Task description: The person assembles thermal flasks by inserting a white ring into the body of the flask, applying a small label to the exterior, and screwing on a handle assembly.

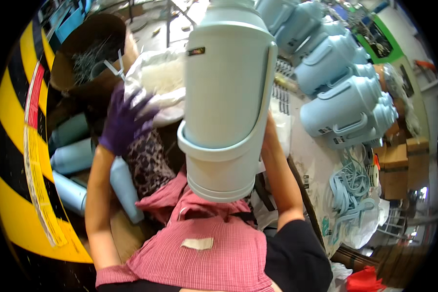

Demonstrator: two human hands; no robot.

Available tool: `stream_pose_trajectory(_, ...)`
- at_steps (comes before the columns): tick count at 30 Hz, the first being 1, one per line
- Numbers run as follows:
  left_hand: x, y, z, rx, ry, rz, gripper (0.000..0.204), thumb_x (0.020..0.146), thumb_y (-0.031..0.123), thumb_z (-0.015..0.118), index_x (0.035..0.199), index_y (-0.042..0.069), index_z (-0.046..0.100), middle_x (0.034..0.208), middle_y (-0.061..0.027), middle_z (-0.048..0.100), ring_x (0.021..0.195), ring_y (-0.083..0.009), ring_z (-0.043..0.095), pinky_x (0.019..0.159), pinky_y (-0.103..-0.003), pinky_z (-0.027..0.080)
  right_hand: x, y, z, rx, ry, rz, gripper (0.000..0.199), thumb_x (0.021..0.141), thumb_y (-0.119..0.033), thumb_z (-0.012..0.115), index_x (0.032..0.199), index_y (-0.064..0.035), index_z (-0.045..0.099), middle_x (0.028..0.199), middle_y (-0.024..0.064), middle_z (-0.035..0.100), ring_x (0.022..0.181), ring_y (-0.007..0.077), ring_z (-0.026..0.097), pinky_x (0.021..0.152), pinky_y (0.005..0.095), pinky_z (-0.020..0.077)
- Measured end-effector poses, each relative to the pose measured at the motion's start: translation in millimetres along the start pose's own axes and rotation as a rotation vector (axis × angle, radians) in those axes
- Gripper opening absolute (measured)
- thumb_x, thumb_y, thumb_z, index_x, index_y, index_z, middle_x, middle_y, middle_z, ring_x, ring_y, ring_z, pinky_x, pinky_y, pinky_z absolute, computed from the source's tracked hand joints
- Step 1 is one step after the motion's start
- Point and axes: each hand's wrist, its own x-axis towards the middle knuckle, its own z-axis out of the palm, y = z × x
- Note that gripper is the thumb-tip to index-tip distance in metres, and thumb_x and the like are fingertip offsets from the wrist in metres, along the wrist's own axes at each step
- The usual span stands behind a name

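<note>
Cluttered workbench (306, 160) behind, and a pale blue flask (226, 97) fills the middle, held upright over a pink checked apron (219, 253). Left of the flask, the left hand (124, 119), in a purple glove, is spread open near a white plastic bag (158, 80). Right hand (269, 129) sits behind the flask; its grip I cannot tell. More flasks (343, 87) are heaped right of it.
</note>
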Motion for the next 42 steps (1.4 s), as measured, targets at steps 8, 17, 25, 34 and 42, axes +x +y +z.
stream_pose_trajectory(8, -147, 101, 55, -0.578, 0.218, -0.889, 0.03, 0.097, 0.007, 0.056, 0.125, 0.0, 0.066, 0.134, -0.0169, 0.063, 0.129, -0.033, 0.056, 0.112, -0.042, 0.039, -201, -101, -141, -0.17, 0.606, -0.756, 0.038, 0.1, -0.013, 0.063, 0.136, -0.0041, 0.053, 0.146, 0.0106, 0.051, 0.13, 0.0242, 0.052, 0.112, 0.0418, 0.0414)
stream_pose_trajectory(17, -271, 50, 149, -0.628, 0.065, -1.345, 0.036, 0.103, 0.022, 0.054, 0.128, -0.002, 0.065, 0.131, -0.0112, 0.067, 0.122, -0.0204, 0.06, 0.108, -0.032, 0.042, -113, -106, -242, -1.334, 1.333, -0.985, 0.038, 0.082, -0.017, 0.087, 0.097, -0.0005, 0.056, 0.09, 0.0052, 0.053, 0.08, 0.0206, 0.055, 0.08, 0.0374, 0.0511)
stream_pose_trajectory(25, -313, 11, 149, -0.179, -0.897, -1.401, 0.06, 0.093, 0.045, 0.054, 0.144, 0.014, 0.054, 0.148, -0.0138, 0.053, 0.131, -0.0373, 0.053, 0.11, -0.045, 0.042, -89, -102, -235, -1.169, 1.254, -1.2, 0.054, 0.091, -0.016, 0.076, 0.134, 0.0034, 0.05, 0.13, 0.0168, 0.054, 0.108, 0.0288, 0.06, 0.097, 0.042, 0.0501)
stream_pose_trajectory(34, -268, 35, 75, -0.224, -0.66, -1.341, 0.02, 0.088, 0.026, 0.064, 0.103, 0.013, 0.072, 0.103, -0.015, 0.067, 0.104, -0.0368, 0.063, 0.09, -0.049, 0.051, -58, 26, 5, -1.246, -0.112, -0.778, 0.014, 0.091, 0.002, 0.065, 0.103, -0.0019, 0.07, 0.123, 0.0156, 0.059, 0.115, 0.0325, 0.058, 0.102, 0.0445, 0.0473)
stream_pose_trajectory(42, -144, 114, -123, -0.215, 0.013, -0.798, 0.021, 0.08, 0.001, 0.069, 0.099, 0.009, 0.064, 0.116, -0.0134, 0.065, 0.105, -0.0348, 0.06, 0.096, -0.045, 0.049, -18, 175, 230, -0.494, -1.292, -0.579, 0.09, 0.068, -0.023, 0.089, 0.147, -0.0104, 0.047, 0.149, 0.0182, 0.045, 0.142, 0.0423, 0.037, 0.117, 0.0549, 0.0309)
